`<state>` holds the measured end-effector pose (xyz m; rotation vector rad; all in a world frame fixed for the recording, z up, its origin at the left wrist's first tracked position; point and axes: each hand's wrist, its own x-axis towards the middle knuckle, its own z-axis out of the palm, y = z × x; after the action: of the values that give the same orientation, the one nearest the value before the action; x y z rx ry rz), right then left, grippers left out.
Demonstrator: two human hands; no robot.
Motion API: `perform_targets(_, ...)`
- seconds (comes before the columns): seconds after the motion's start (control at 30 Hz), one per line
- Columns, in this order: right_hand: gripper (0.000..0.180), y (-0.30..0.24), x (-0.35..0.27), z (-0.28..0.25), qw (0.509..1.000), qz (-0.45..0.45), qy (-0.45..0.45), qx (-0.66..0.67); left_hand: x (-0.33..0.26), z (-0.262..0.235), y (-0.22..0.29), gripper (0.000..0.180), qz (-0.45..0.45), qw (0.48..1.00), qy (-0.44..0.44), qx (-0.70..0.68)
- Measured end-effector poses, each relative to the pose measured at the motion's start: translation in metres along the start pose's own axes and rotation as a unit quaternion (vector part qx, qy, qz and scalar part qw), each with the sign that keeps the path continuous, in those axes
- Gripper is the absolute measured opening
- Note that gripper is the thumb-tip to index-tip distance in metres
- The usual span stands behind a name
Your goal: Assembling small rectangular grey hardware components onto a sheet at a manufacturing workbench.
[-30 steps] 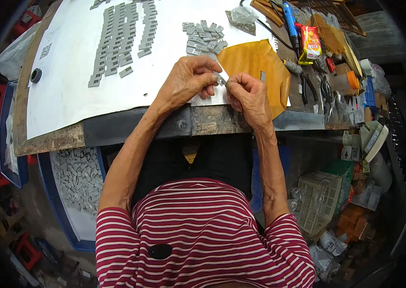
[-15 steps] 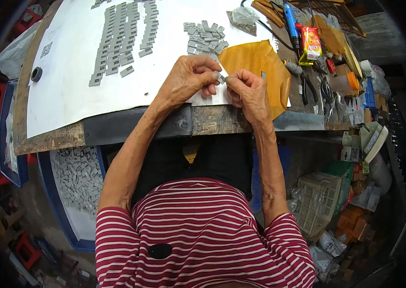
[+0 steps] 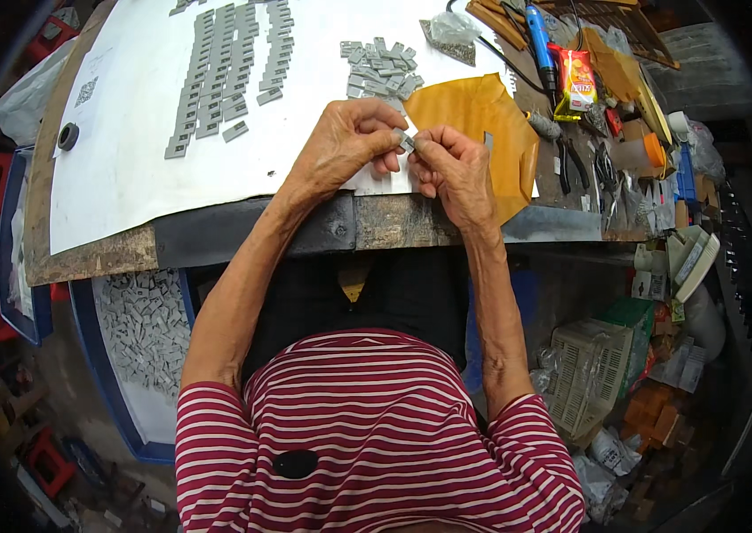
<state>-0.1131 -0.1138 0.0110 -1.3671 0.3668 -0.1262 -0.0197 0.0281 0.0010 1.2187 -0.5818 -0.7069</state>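
Between my two hands, over the near edge of the white sheet, is a small grey block-shaped part [image 3: 405, 142]. My left hand [image 3: 351, 147] pinches it between thumb and forefinger. The closed fingertips of my right hand [image 3: 451, 166] meet the part's right side; whether they hold anything else is too small to make out. A loose pile of similar grey parts [image 3: 382, 69] lies just beyond my hands. Farther left, more grey parts [image 3: 216, 71] stand in long stepped rows on the white sheet [image 3: 127, 169]. A yellow-brown paper or leather piece [image 3: 473, 115] lies beside my right hand.
At the right of the table are a blue pen-shaped tool [image 3: 539, 40], a red and yellow packet [image 3: 575, 82] and black-handled pliers [image 3: 574, 166]. A small black ring [image 3: 67, 137] sits at the left edge. Below stands a blue tray [image 3: 91, 355] full of grey parts.
My right hand has shifted slightly left, closer to my left hand. The grey part between the fingers has turned a little.
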Motion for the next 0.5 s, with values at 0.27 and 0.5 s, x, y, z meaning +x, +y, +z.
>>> perform_targets(0.27,0.011,0.0016,-0.0014,0.0005,1.0,-0.012,0.014,-0.009,0.0004,0.0004,-0.0021,0.013,-0.002,1.0,-0.008,-0.009)
perform_targets(0.5,0.01,0.0005,-0.0032,0.0024,0.999,-0.013,0.008,-0.032,0.0019,-0.0001,-0.0044,0.013,-0.016,1.0,-0.006,0.016)
